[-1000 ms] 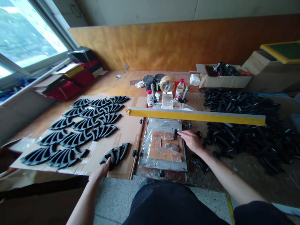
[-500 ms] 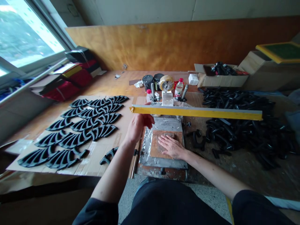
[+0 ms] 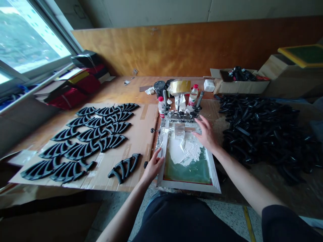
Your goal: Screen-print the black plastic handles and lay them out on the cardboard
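A screen printing frame (image 3: 214,183) lies flat in front of me, its green mesh (image 3: 191,169) smeared with white ink (image 3: 185,151). A metal squeegee (image 3: 179,130) rests in the ink near the hinge clamps (image 3: 183,115). My left hand (image 3: 152,166) grips the frame's left edge. My right hand (image 3: 205,134) hovers with fingers spread over the frame's upper right part, beside the squeegee. A single black fan-shaped part (image 3: 123,166) lies on the cardboard just left of my left hand.
Rows of black fan-shaped parts (image 3: 83,141) cover a cardboard sheet (image 3: 138,134) on the left. A big pile of black parts (image 3: 264,127) fills the right. Behind the frame stand bottles (image 3: 193,94), black cans (image 3: 159,88), a tape roll (image 3: 180,86) and a cardboard box (image 3: 239,85).
The frame, raised and seen edge-on before, has swung down flat over the plate. My left hand moved down to its left edge. My right hand left the plate and now hovers above the mesh.
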`<action>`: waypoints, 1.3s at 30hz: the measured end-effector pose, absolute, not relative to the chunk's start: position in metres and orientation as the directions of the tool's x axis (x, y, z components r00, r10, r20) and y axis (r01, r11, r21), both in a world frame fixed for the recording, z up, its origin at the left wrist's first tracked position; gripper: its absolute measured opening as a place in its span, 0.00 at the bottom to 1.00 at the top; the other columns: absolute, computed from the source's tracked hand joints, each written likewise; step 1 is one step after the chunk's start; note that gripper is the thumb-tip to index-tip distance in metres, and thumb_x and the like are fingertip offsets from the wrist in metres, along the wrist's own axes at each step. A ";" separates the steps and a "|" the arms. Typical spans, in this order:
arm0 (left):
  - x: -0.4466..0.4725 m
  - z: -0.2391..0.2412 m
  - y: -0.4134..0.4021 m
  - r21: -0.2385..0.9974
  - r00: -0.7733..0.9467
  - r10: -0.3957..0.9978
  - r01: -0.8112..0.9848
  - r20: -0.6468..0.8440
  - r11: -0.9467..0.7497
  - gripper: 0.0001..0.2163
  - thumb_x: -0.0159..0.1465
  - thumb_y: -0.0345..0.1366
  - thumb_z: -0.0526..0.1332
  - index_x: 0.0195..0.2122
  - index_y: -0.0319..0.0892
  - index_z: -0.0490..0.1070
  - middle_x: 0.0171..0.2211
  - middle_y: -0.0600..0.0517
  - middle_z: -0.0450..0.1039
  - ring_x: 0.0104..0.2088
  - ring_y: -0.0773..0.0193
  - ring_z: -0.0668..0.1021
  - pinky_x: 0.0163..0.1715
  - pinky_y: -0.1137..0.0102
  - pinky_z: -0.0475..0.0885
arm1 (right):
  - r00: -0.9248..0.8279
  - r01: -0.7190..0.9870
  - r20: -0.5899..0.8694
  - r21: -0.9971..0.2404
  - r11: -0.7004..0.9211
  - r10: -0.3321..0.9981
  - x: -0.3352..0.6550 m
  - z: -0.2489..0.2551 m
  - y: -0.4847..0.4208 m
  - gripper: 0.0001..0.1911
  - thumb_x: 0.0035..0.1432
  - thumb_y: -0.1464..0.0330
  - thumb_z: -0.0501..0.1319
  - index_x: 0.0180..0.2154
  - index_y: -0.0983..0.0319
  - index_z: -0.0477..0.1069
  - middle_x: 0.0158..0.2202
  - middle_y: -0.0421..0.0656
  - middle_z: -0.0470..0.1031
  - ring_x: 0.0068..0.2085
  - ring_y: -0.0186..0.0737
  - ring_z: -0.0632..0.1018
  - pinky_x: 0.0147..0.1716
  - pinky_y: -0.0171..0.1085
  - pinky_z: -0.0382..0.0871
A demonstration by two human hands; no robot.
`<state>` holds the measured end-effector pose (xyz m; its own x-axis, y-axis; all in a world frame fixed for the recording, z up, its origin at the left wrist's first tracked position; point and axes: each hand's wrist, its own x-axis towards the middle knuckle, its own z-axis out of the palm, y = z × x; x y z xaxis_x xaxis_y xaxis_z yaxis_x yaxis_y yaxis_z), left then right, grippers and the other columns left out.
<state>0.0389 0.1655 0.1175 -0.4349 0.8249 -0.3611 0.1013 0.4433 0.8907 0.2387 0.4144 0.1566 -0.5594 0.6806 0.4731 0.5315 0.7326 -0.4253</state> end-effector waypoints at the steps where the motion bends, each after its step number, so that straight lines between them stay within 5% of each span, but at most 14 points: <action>1: 0.040 0.106 0.167 0.876 -0.444 0.819 0.135 -0.363 0.462 0.32 0.62 0.50 0.56 0.66 0.46 0.53 0.28 0.55 0.68 0.24 0.67 0.68 0.25 0.73 0.62 | -0.632 0.495 0.466 -0.373 0.785 0.619 0.218 0.160 0.409 0.31 0.54 0.67 0.66 0.59 0.61 0.63 0.62 0.53 0.60 0.58 0.54 0.66 0.56 0.53 0.63; 5: 0.040 0.081 0.170 0.847 -0.463 0.813 0.210 -0.354 0.489 0.29 0.63 0.49 0.54 0.64 0.46 0.57 0.27 0.56 0.65 0.26 0.67 0.68 0.27 0.73 0.62 | -0.832 0.439 0.250 -0.251 0.863 0.496 0.168 0.159 0.388 0.16 0.53 0.67 0.67 0.44 0.62 0.70 0.44 0.49 0.73 0.48 0.50 0.71 0.46 0.45 0.67; 9: 0.038 0.076 0.170 0.838 -0.469 0.804 0.211 -0.365 0.504 0.28 0.63 0.51 0.53 0.62 0.45 0.59 0.29 0.54 0.68 0.28 0.65 0.70 0.28 0.72 0.63 | -0.934 0.296 0.142 -0.205 0.933 0.328 0.182 0.147 0.368 0.02 0.57 0.70 0.63 0.32 0.62 0.70 0.33 0.44 0.74 0.39 0.43 0.72 0.37 0.38 0.64; 13: 0.037 0.071 0.169 0.845 -0.457 0.809 0.196 -0.370 0.497 0.28 0.63 0.52 0.53 0.62 0.46 0.59 0.31 0.53 0.70 0.28 0.65 0.71 0.27 0.72 0.64 | -0.989 -0.035 0.147 -0.179 0.983 -0.008 0.215 0.151 0.351 0.06 0.58 0.77 0.57 0.31 0.61 0.70 0.30 0.43 0.73 0.37 0.41 0.71 0.34 0.37 0.60; 16: 0.037 0.069 0.168 0.849 -0.472 0.800 0.177 -0.370 0.497 0.28 0.63 0.53 0.54 0.61 0.45 0.61 0.31 0.53 0.70 0.29 0.65 0.72 0.28 0.72 0.65 | -0.992 -0.104 0.087 -0.220 0.970 -0.087 0.221 0.161 0.353 0.06 0.54 0.76 0.60 0.28 0.60 0.69 0.28 0.41 0.73 0.35 0.39 0.70 0.31 0.36 0.58; 21: 0.038 0.072 0.168 0.860 -0.485 0.795 0.152 -0.364 0.487 0.28 0.62 0.53 0.55 0.59 0.44 0.62 0.30 0.54 0.69 0.29 0.65 0.72 0.27 0.73 0.64 | -0.977 0.040 0.198 -0.201 0.979 0.080 0.217 0.154 0.351 0.06 0.56 0.76 0.59 0.32 0.61 0.72 0.32 0.42 0.75 0.38 0.41 0.71 0.34 0.37 0.60; 24: 0.039 0.075 0.167 0.867 -0.486 0.793 0.131 -0.367 0.481 0.28 0.61 0.54 0.55 0.59 0.46 0.62 0.29 0.55 0.68 0.27 0.66 0.71 0.26 0.73 0.64 | -0.964 0.001 0.261 -0.144 0.990 0.039 0.230 0.142 0.338 0.09 0.60 0.76 0.55 0.36 0.62 0.74 0.36 0.46 0.76 0.39 0.42 0.71 0.34 0.38 0.62; 27: 0.040 0.079 0.168 0.867 -0.496 0.781 0.105 -0.379 0.488 0.28 0.61 0.53 0.55 0.59 0.45 0.62 0.30 0.54 0.69 0.27 0.66 0.71 0.26 0.73 0.64 | -0.973 -0.025 0.228 -0.221 0.975 0.027 0.234 0.143 0.338 0.06 0.59 0.73 0.58 0.35 0.61 0.74 0.32 0.43 0.75 0.37 0.41 0.72 0.33 0.37 0.64; 29: 0.039 0.085 0.168 0.870 -0.485 0.782 0.082 -0.392 0.487 0.29 0.61 0.53 0.56 0.60 0.44 0.61 0.30 0.53 0.70 0.27 0.66 0.72 0.26 0.74 0.64 | -0.965 0.047 0.234 -0.286 0.957 0.117 0.222 0.151 0.349 0.05 0.58 0.70 0.62 0.38 0.59 0.74 0.32 0.41 0.75 0.38 0.40 0.73 0.35 0.36 0.65; 34: 0.036 0.131 0.169 0.912 -0.426 0.824 -0.007 -0.374 0.410 0.32 0.61 0.54 0.57 0.63 0.45 0.58 0.33 0.51 0.74 0.31 0.63 0.74 0.29 0.72 0.67 | -0.850 0.325 0.315 -0.318 0.890 0.423 0.177 0.187 0.399 0.26 0.54 0.64 0.68 0.56 0.54 0.68 0.42 0.42 0.75 0.39 0.40 0.75 0.37 0.37 0.69; 39: 0.034 0.198 0.182 0.959 -0.491 0.826 -0.102 -0.278 0.263 0.26 0.63 0.57 0.52 0.51 0.43 0.71 0.37 0.50 0.75 0.34 0.62 0.75 0.32 0.71 0.70 | -0.548 0.560 0.471 -0.406 0.722 0.691 0.221 0.217 0.462 0.18 0.61 0.62 0.61 0.52 0.60 0.72 0.42 0.46 0.75 0.38 0.37 0.76 0.39 0.35 0.70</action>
